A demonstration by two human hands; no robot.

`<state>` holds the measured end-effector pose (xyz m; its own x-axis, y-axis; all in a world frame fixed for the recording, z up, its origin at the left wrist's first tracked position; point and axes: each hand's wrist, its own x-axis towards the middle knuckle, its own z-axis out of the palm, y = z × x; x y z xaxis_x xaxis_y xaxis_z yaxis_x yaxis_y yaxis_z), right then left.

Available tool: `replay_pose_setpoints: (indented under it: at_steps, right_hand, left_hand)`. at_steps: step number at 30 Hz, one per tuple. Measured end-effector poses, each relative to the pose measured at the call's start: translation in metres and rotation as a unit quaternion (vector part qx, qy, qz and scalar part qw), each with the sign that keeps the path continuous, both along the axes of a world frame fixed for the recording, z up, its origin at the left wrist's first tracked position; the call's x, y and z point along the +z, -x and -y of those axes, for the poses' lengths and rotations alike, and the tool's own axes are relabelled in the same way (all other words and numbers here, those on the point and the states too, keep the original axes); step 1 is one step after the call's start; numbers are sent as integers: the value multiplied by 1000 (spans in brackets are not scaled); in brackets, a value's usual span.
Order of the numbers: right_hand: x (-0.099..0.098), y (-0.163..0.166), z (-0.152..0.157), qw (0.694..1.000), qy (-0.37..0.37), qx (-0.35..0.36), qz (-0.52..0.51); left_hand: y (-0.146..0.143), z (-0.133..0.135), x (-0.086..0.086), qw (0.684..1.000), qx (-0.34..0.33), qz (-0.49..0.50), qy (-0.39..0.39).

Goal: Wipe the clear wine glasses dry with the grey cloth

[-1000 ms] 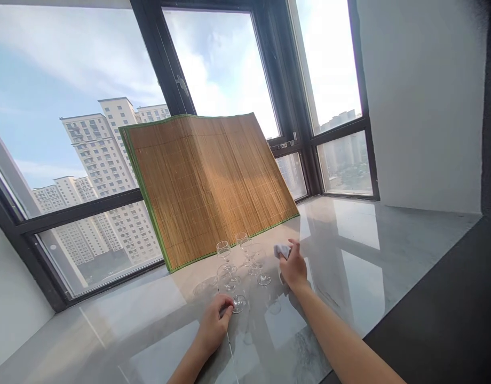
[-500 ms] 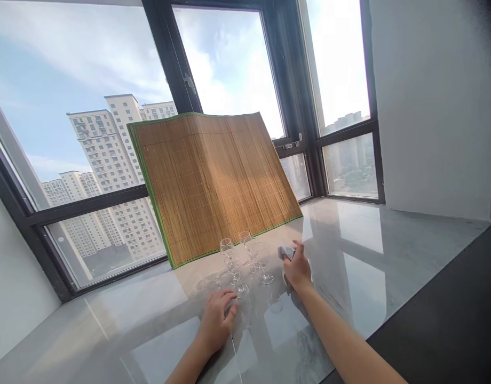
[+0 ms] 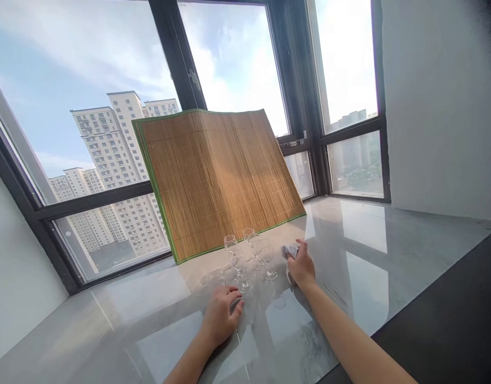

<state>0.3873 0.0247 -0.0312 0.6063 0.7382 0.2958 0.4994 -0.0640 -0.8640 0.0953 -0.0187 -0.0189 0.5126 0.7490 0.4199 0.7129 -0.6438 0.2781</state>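
Note:
Several small clear stemmed glasses stand close together on the glossy stone sill, among them a front glass (image 3: 246, 286), a right glass (image 3: 270, 273) and a back left glass (image 3: 230, 244). My left hand (image 3: 222, 316) rests on the surface just in front of them. Its fingers are loosely curved, the thumb stands apart, and nothing shows between them. To the right of the glasses, my right hand (image 3: 302, 269) grips a crumpled light grey cloth (image 3: 288, 250), which pokes out past the fingers. The palm side of that hand is hidden.
Behind the glasses a bamboo mat (image 3: 221, 181) with green edging leans against the window (image 3: 325, 80). The shiny sill (image 3: 173, 314) carries strong reflections. A white wall (image 3: 437, 106) borders it on the right, and a dark area (image 3: 441, 330) lies beyond its front edge.
The whole view has shifted slightly, so everything sits a little further right and higher. Both hands keep nearly the same places beside the glasses, and the right one still holds the cloth.

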Motion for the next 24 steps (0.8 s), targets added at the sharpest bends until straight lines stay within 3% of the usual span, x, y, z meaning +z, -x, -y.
replay_pose_setpoints:
  at_steps: [14,24]
  right_hand:
    - [-5,6,-10,1000,-4,10,12]
    - [-5,9,-3,1000,-10,25,2]
  left_hand:
    - [0,7,1,989,-25,-84,120]
    - [-12,4,10,985,-7,-114,126]
